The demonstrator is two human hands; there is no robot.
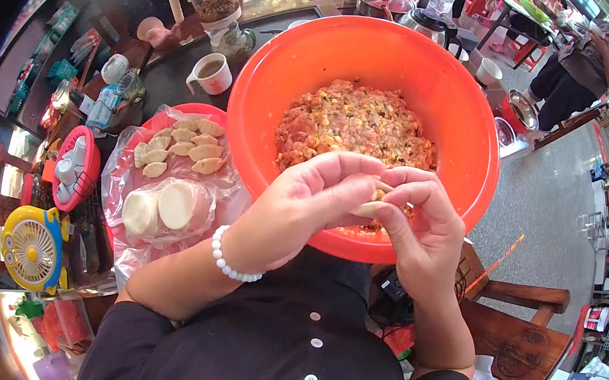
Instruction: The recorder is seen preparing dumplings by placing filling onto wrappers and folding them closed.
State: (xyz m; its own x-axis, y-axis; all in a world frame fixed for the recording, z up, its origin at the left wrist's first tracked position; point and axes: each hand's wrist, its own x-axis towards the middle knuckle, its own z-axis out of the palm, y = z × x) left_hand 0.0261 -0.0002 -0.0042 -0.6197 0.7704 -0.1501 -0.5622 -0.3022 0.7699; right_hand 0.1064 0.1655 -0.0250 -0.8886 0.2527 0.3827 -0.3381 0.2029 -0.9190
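Between the fingers of my left hand and my right hand is a dumpling wrapper, folded with some filling showing at its open edge. Both hands hold it above the near rim of a large orange plastic bowl. Inside the bowl lies a mound of minced meat filling with yellow bits. Left of the bowl, a red tray lined with clear plastic bears several folded dumplings and, nearer me, two stacks of round dumpling wrappers in a plastic bag.
A mug of brown drink and a glass teapot stand beyond the tray. A lidded pot is behind the bowl. A yellow fan and a pink basket of cups are at left. Another person stands at upper right.
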